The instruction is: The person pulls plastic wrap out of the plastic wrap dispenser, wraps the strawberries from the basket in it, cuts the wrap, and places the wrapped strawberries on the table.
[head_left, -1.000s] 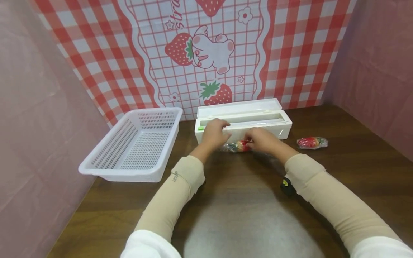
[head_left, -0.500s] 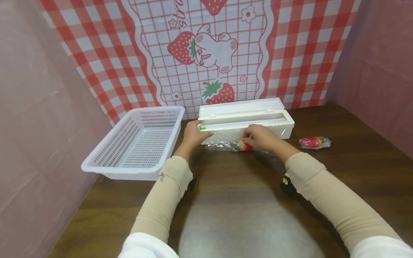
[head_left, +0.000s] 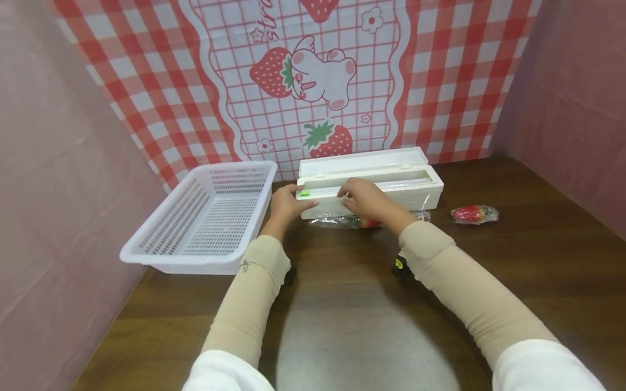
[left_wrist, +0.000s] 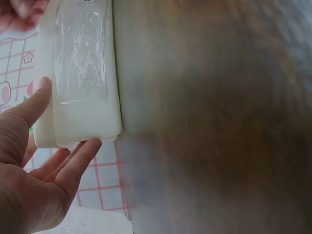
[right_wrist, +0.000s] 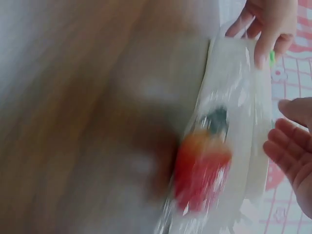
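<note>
White walls form the long box (left_wrist: pixel 87 119), its lid up; it is best braced firmly, since any pull on the film would likely drag it. Clear film (right_wrist: pixel 229 87) hangs down its front, and drawing it evenly, smoothed flat before any cut, should spare creases. The left hand (head_left: pixel 286 203) holds the box's left end between thumb and fingers, which looks a sound brace. The right hand (head_left: pixel 367 196) is empty over the front rim, thumb and loosely bent fingers apart. Below it and nearer the person, at the foot of the front wall, lies the strawberry (right_wrist: pixel 202 168) under film, not touched by either hand. Smallest, a green tab (head_left: pixel 305 193) sits on the rim beside the left hand
</note>
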Demonstrator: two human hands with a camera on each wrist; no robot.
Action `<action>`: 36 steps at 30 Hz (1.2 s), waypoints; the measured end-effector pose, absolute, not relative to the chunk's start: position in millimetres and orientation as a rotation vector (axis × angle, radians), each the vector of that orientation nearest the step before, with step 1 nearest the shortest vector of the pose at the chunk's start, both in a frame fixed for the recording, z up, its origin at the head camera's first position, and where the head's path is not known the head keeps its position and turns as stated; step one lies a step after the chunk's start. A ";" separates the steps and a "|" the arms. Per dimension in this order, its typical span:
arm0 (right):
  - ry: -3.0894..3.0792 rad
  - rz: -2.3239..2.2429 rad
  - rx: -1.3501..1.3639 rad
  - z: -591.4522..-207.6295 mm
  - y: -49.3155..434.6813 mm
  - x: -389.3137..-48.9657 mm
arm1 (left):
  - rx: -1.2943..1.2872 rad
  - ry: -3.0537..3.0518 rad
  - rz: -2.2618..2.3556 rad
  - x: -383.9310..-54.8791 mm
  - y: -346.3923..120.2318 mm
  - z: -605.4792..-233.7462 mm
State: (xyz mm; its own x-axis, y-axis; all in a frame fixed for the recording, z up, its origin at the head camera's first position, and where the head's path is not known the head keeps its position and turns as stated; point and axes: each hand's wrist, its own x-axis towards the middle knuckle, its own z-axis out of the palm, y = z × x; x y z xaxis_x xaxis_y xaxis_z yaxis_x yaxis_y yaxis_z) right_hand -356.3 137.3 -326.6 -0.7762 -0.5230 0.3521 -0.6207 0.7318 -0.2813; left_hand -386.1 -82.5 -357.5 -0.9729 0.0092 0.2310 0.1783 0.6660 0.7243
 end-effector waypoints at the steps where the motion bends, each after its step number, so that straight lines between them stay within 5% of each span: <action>1: -2.668 0.570 0.910 -324.7 129.0 -359.4 | -0.150 -2.670 -1.188 -387.1 -82.5 -357.7; 15: -2.713 0.344 0.985 -309.6 49.1 -388.6 | -0.245 -2.648 -0.947 -389.7 -79.1 -356.6; 36: -2.738 0.421 0.924 -313.4 55.3 -394.9 | -0.115 -2.629 -1.111 -393.3 -83.6 -362.7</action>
State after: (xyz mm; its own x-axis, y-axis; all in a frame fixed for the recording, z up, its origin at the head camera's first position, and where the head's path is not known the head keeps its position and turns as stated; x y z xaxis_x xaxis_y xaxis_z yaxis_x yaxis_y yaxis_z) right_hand -394.9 55.3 -313.4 -0.7778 -0.5547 0.2957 -0.6178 0.7611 -0.1975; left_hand -393.3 -83.6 -362.7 -0.9566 -0.0367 0.2891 0.1817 0.7004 0.6903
